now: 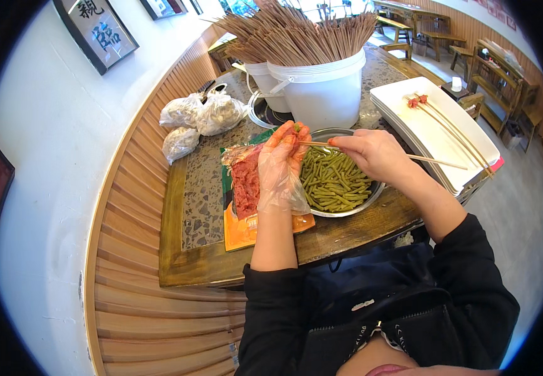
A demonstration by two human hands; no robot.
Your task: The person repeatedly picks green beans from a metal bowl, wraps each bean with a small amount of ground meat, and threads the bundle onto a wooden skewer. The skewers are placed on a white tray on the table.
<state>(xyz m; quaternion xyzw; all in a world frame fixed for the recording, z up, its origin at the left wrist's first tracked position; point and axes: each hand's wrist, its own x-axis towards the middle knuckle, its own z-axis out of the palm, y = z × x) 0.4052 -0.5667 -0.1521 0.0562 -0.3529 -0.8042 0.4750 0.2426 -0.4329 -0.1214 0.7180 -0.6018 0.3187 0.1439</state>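
Note:
A clear plastic glove covers my left hand [283, 164], whose curled fingers hold red raw meat with a bit of green bean showing at the fingertips. My bare right hand [372, 152] grips a thin wooden skewer [436, 162] between thumb and fingers. The skewer's far end reaches into the meat in my left palm. Below my hands a round metal bowl [378, 192] holds cut green beans [337, 181]. Left of the bowl, a slab of raw minced meat [245, 183] lies on an orange and green plastic package [241, 232], partly hidden by my left hand.
White buckets [323, 96] packed with wooden skewers [318, 40] stand at the back of the table. Stacked white trays [459, 136] on the right carry finished-looking meat skewers [445, 124]. Knotted plastic bags [219, 113] sit at the back left, beside wood wall panelling [135, 188].

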